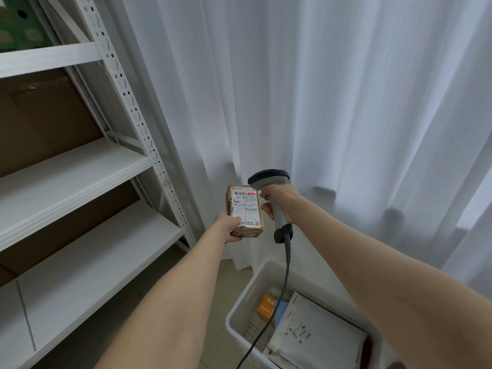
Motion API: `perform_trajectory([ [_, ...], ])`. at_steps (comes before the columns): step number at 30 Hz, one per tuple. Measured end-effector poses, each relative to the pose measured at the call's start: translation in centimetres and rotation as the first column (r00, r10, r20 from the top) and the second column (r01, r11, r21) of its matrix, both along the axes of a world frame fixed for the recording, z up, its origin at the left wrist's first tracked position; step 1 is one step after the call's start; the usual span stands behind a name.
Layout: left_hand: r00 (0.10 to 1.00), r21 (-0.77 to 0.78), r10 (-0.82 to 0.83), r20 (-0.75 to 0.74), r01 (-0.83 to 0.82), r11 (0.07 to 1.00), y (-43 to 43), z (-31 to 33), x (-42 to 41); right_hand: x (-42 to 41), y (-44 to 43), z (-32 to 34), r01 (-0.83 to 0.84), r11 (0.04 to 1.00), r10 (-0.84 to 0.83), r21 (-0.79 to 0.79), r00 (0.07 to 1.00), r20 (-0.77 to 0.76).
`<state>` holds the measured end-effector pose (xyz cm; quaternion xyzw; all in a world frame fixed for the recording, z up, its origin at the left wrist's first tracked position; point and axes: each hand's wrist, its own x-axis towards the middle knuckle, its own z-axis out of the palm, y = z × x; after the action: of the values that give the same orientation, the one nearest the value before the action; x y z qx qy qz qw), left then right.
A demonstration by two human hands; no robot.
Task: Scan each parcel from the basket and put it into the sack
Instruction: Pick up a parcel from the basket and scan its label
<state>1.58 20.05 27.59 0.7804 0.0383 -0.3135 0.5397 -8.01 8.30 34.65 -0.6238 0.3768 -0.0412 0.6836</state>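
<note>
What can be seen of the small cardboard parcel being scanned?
The small cardboard parcel is a brown box, taped, with a white shipping label facing the camera. The left hand grips its lower left corner, holding it up before the curtain. A red scan line crosses the label's top barcode, beside the scanner in the right hand.

A white metal shelving rack (149, 145) is seen at the left, a green box (18, 25) on its top shelf; white curtains (332, 102) fill the right.

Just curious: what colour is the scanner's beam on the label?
Red, a thin line across the label's top barcode; head view.
</note>
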Motion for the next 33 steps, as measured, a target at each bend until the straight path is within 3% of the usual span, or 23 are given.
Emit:
perform_trajectory([
  [7,1.0,0.005,0.029,0.001,-0.029,1.0,1.1,0.2,-0.3,0.3,0.7,-0.5,-0.066,0.998,0.066,0.012,0.998,0.006],
  [17,0.992,-0.012,0.125,-0.026,-0.125,0.992,8.6,0.8,-0.7,2.0,6.3,-1.8,-0.114,0.977,0.1,0.181,0.991,0.083],
  [25,0.953,-0.064,0.303,0.005,-0.302,0.951,22.9,1.9,-0.8,4.6,18.5,-3.0,-0.18,0.965,0.161,0.191,0.981,0.108],
  [33,0.874,-0.104,0.486,-0.001,-0.483,0.869,45.1,0.6,-3.4,6.3,40.0,-5.0,-0.36,0.908,0.357,0.215,0.932,0.054],
])
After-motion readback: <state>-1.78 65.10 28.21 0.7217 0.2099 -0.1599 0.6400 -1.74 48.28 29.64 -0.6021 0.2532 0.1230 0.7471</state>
